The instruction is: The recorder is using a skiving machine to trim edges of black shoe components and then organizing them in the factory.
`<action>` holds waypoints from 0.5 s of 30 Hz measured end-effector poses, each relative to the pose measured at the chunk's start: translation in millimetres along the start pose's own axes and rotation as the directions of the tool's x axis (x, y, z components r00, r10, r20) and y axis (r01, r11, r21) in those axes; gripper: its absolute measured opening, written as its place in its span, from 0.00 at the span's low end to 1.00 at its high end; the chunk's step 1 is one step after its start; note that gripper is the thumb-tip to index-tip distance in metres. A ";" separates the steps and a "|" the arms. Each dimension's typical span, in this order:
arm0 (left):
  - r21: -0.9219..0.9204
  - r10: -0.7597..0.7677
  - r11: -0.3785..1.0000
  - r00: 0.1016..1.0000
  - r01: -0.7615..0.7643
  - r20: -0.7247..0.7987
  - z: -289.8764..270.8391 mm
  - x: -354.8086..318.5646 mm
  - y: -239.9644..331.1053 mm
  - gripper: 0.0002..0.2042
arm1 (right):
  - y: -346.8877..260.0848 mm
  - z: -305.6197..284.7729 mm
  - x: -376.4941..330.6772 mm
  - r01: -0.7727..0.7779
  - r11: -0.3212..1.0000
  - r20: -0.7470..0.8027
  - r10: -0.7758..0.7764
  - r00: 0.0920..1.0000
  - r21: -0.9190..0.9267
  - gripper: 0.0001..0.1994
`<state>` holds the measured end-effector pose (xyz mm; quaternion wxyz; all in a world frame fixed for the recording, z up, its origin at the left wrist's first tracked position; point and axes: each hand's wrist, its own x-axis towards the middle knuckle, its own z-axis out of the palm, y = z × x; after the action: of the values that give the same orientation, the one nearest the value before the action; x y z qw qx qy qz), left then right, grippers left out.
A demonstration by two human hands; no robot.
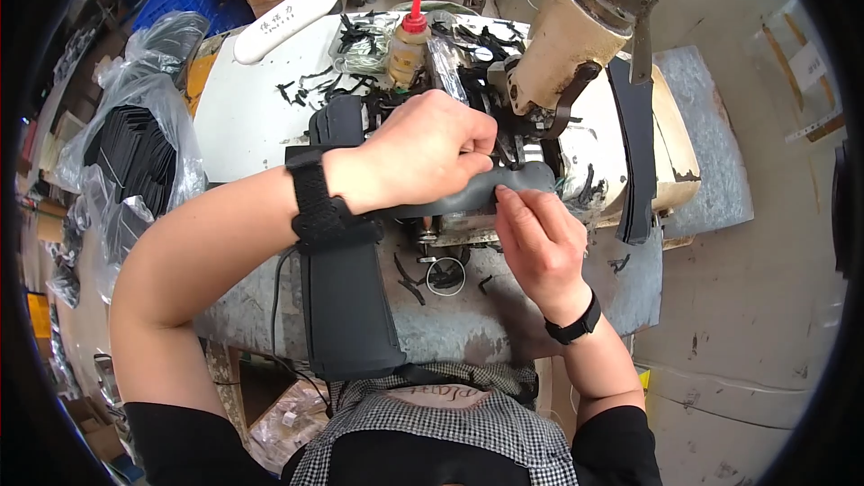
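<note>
A smooth dark grey strip, leather-like (531, 178), lies across the front of a cream-coloured machine head (562, 45). My right hand (544, 238) pinches the strip's near edge between thumb and fingers. Over the strip's left part, my left hand (427, 148) is closed, its fingers curled and the thumb tip at the strip's far edge beside the machine's foot. That hand hides part of the strip. Under my left wrist, a stack of long black pieces (346, 306) reaches toward the table's front edge. Another black stack (337, 119) shows just beyond the wrist.
Black scraps (360, 31) litter the white machine top, around a red-tipped glue bottle (409, 49). A white lamp arm (292, 22) crosses at the back left. Long black strips (633, 162) hang at right. Bagged black pieces (135, 162) stand at left. A ring (445, 276) lies on the metal tabletop.
</note>
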<state>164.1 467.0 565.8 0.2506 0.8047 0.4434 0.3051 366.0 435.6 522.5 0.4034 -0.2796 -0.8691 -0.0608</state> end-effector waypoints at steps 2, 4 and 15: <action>0.012 -0.035 0.999 0.999 0.035 0.003 0.7 0.8 1.0 0.05 | 1.1 -1.1 0.7 -0.001 1.000 -0.002 0.001 1.000 0.000 0.15; -0.009 -0.042 0.999 0.999 0.042 0.003 0.4 1.0 -2.2 0.05 | -0.7 -2.5 3.6 -0.044 0.999 0.029 0.044 0.999 0.005 0.15; 0.025 -0.068 0.997 0.993 0.071 -0.096 18.5 1.3 13.6 0.05 | 14.5 -12.2 -0.5 -0.016 1.000 0.014 0.016 1.000 -0.025 0.15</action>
<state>185.4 459.1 562.6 0.2282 0.7767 0.4869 0.3280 382.2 443.5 528.5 0.3940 -0.2920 -0.8690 -0.0664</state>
